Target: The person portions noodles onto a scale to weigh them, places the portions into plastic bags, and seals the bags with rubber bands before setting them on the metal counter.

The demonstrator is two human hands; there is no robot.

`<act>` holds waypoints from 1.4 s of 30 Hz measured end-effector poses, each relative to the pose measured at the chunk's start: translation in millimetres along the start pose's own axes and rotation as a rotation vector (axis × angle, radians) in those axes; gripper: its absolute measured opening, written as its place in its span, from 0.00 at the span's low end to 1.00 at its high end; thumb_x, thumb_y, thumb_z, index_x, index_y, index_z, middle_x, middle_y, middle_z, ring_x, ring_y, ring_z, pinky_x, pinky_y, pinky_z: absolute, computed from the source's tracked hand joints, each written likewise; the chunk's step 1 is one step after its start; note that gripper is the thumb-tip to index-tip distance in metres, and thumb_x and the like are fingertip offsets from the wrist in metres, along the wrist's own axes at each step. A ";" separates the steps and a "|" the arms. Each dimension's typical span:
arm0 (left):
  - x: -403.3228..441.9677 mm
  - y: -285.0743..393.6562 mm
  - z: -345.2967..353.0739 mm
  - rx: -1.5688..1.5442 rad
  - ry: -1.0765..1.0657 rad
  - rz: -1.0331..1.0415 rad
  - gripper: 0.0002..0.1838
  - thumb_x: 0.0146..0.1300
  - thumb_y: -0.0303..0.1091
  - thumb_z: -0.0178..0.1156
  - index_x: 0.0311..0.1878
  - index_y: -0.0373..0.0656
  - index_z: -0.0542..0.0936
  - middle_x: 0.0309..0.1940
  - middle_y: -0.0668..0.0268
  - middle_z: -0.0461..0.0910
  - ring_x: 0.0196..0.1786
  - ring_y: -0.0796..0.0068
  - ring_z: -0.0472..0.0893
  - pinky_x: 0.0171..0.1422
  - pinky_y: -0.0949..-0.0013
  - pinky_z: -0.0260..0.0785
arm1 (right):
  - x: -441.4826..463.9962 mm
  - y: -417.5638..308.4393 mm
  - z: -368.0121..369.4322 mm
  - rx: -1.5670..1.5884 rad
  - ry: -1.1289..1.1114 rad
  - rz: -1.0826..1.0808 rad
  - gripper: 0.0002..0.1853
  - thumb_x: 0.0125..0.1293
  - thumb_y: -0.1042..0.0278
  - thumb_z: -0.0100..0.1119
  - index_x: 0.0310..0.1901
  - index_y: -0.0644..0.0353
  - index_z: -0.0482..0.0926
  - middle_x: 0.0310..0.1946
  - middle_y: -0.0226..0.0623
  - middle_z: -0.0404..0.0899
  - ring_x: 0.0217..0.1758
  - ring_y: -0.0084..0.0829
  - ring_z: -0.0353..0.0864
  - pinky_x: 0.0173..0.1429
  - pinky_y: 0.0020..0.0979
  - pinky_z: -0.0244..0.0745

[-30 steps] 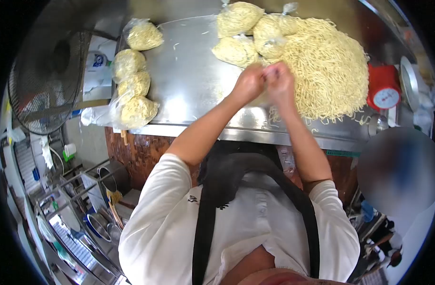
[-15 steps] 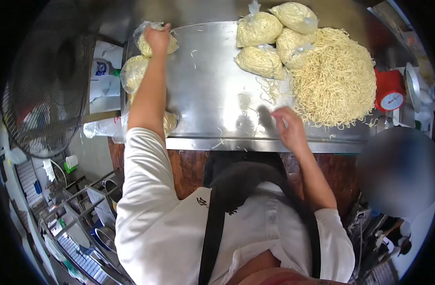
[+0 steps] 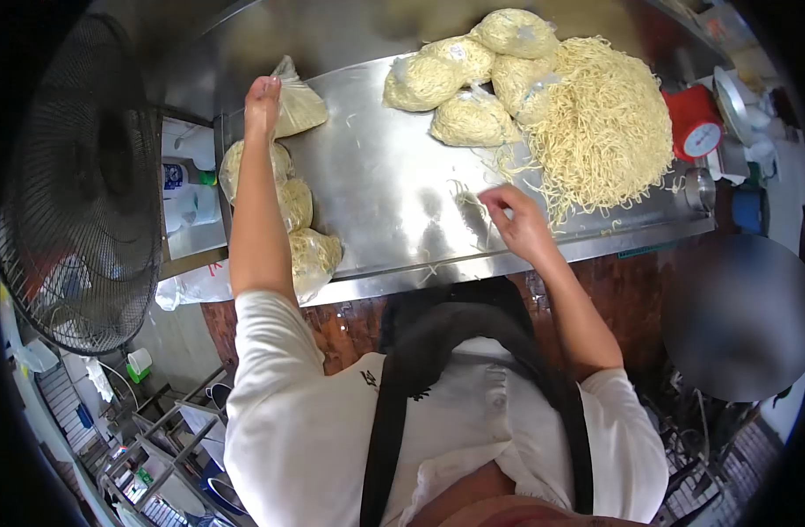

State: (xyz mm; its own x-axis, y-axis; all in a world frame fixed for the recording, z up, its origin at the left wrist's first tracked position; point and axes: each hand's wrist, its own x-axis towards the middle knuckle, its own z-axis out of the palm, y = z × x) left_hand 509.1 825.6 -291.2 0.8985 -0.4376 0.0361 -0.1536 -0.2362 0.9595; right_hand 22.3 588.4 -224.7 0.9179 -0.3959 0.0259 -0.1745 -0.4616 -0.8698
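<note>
At the far left of the steel table, my left hand is closed on a clear plastic bag of noodles, whose gathered top points up. More bagged noodles lie in a column below it, partly hidden by my forearm. My right hand hovers low over the table, its fingers curled together near a few loose noodle strands. What those fingers hold, if anything, cannot be made out. A big heap of loose noodles lies right of it, with several filled bags against its left side.
A red scale stands right of the heap, beside a small metal cup. On the left are a large fan and a shelf with plastic jugs. The table's front edge runs before my body.
The view has turned slightly. The bag at my left hand now stands taller with its top drawn up. My right hand's fingers have curled closer together.
</note>
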 end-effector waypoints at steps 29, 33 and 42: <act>-314.2 29.1 392.0 -0.674 0.236 -0.662 0.13 0.76 0.37 0.50 0.46 0.36 0.77 0.36 0.62 0.79 0.34 0.71 0.79 0.39 0.65 0.76 | -59.6 127.9 3.2 -0.658 -0.242 -0.017 0.55 0.50 0.43 0.74 0.73 0.66 0.59 0.72 0.56 0.60 0.77 0.57 0.54 0.81 0.54 0.43; -316.6 49.8 394.8 -0.622 0.199 -0.812 0.15 0.77 0.39 0.50 0.49 0.34 0.76 0.38 0.60 0.79 0.37 0.68 0.79 0.43 0.62 0.76 | -46.8 130.0 14.7 -0.433 -0.036 -0.154 0.31 0.56 0.55 0.68 0.61 0.60 0.76 0.60 0.49 0.77 0.67 0.56 0.69 0.73 0.55 0.57; -397.3 65.3 335.0 -0.864 0.088 -0.903 0.23 0.78 0.45 0.44 0.58 0.35 0.75 0.50 0.57 0.80 0.51 0.61 0.80 0.52 0.55 0.74 | -22.0 169.1 -6.5 0.594 -0.173 0.429 0.13 0.71 0.62 0.55 0.46 0.61 0.84 0.40 0.42 0.87 0.42 0.38 0.85 0.50 0.39 0.78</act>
State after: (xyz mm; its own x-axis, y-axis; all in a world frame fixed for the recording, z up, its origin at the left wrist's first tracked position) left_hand 4.3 693.4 -336.5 0.5718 -0.3489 -0.7425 0.8204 0.2386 0.5197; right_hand -29.6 513.9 -369.2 0.8640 -0.2915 -0.4104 -0.3528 0.2309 -0.9068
